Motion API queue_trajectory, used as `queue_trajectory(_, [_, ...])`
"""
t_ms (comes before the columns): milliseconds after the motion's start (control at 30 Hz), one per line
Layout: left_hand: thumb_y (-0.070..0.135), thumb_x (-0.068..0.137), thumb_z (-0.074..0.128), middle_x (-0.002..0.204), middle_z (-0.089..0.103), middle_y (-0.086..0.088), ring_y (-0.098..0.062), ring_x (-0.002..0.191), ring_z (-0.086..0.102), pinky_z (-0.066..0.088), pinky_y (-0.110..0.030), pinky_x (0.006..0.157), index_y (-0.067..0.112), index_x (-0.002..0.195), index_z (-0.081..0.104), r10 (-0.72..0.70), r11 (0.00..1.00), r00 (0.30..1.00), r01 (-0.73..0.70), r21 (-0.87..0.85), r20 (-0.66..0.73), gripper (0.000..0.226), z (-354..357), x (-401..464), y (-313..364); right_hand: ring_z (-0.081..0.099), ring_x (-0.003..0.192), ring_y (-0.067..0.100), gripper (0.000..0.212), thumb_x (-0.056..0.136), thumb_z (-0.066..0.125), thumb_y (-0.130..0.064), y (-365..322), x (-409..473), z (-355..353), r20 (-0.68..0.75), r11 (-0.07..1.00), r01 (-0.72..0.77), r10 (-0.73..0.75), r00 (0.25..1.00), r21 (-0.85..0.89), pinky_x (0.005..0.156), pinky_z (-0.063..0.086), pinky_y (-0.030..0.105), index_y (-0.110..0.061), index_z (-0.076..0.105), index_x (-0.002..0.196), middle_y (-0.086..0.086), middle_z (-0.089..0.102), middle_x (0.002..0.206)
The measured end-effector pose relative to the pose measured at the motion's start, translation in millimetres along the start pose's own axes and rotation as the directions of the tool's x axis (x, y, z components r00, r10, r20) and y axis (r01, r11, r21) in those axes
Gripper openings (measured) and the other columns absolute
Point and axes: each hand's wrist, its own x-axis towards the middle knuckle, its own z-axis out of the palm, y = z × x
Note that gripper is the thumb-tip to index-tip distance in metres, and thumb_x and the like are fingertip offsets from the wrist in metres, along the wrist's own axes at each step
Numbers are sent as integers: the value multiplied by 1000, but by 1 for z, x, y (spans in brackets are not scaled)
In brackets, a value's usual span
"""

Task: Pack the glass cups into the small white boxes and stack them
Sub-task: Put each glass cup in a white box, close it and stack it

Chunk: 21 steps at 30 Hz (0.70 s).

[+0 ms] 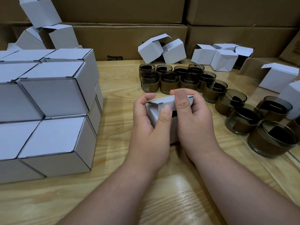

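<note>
A small white box (165, 103) stands on the wooden table (113, 127) at the centre, its lid half folded down over a dark gap. My left hand (151, 127) grips its left side, thumb on the lid. My right hand (193, 120) holds the right side, with the thumb pressing the lid flap. Several smoky glass cups (170, 77) with brown bands stand behind the box, and more cups (272, 138) stand to the right. A stack of closed white boxes (53, 111) fills the left side.
Empty open white boxes (162, 49) lie at the back, with more boxes (220, 57) at the back right and others (48, 30) piled at the back left. Large brown cartons (129, 38) form a wall behind the table.
</note>
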Motion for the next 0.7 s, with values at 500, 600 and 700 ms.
queue_trajectory(500, [52, 73, 59, 110, 64, 30, -1, 101, 67, 55, -30, 83, 59, 109, 47, -38, 997, 999, 38, -71, 2, 39, 0, 2, -1, 65, 83, 2, 27, 88, 63, -47, 1, 0, -1, 19, 1000, -7, 7, 1000, -24, 73, 54, 25, -24, 68, 100, -13, 71, 92])
queue_trajectory(600, [53, 72, 60, 110, 64, 30, -2, 102, 66, 54, -31, 86, 63, 105, 48, -49, 996, 999, 49, -68, 0, 36, -1, 2, -2, 65, 83, 3, 27, 88, 62, -46, 0, 1, -1, 30, 1000, -5, 6, 1000, -30, 73, 54, 26, -22, 68, 101, -12, 72, 93])
queue_trajectory(700, [58, 73, 61, 113, 64, 27, -2, 104, 66, 54, -31, 86, 63, 107, 48, -54, 997, 999, 53, -55, -6, 36, 0, 1, -2, 66, 85, 4, 32, 86, 62, -51, 1, 0, -1, 46, 999, -10, 12, 999, -44, 74, 55, 27, -24, 67, 102, -11, 72, 97])
